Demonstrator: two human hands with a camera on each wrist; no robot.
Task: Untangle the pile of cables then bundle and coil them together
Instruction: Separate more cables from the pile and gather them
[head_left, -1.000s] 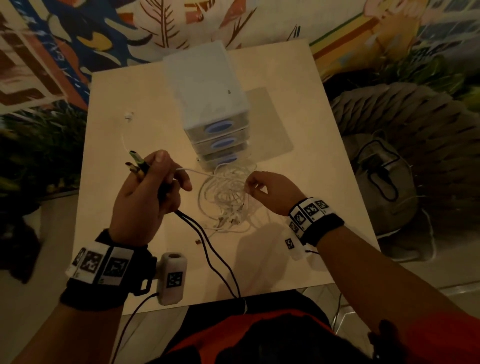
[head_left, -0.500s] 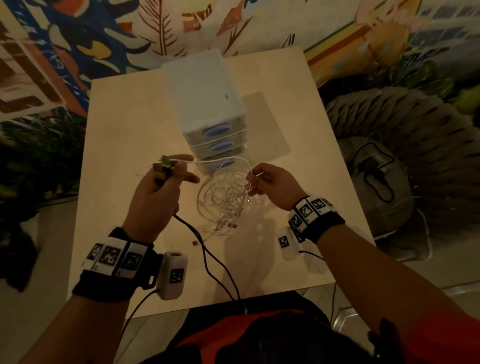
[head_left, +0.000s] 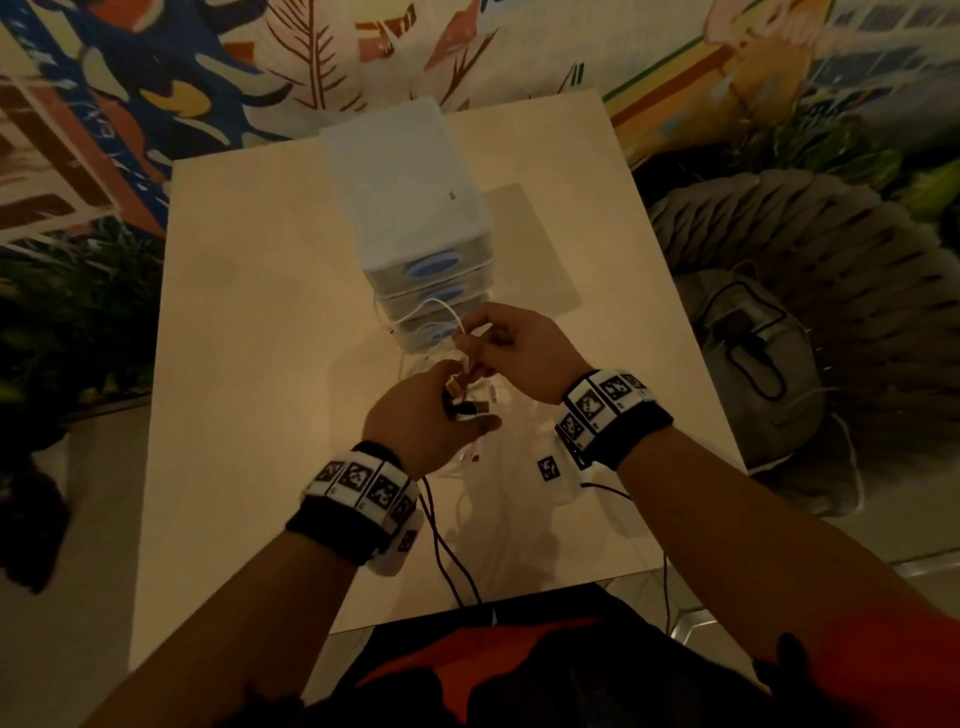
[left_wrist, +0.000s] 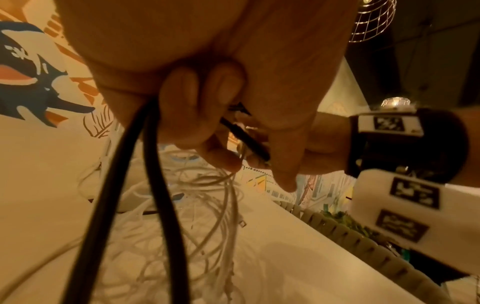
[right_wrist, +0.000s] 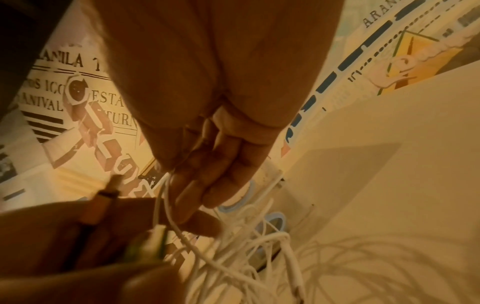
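White cable (head_left: 441, 312) pinched in right hand (head_left: 511, 351), now brought against left hand (head_left: 423, 423); a second ago the hands were apart. Left hand clenches black cable (left_wrist: 155, 185) ends. White pile (right_wrist: 249, 253) lies on tabletop (head_left: 249, 364) beneath. Judged: ends being gathered into one grip, untangling unfinished.

2 hands: left hand (head_left: 415, 415), right hand (head_left: 524, 353). 1 drawer unit (head_left: 410, 208) with 3 drawers. 2 black cable strands (left_wrist: 135, 185). White cables (right_wrist: 233, 257) tangled, count unclear. 1 table (head_left: 249, 364).
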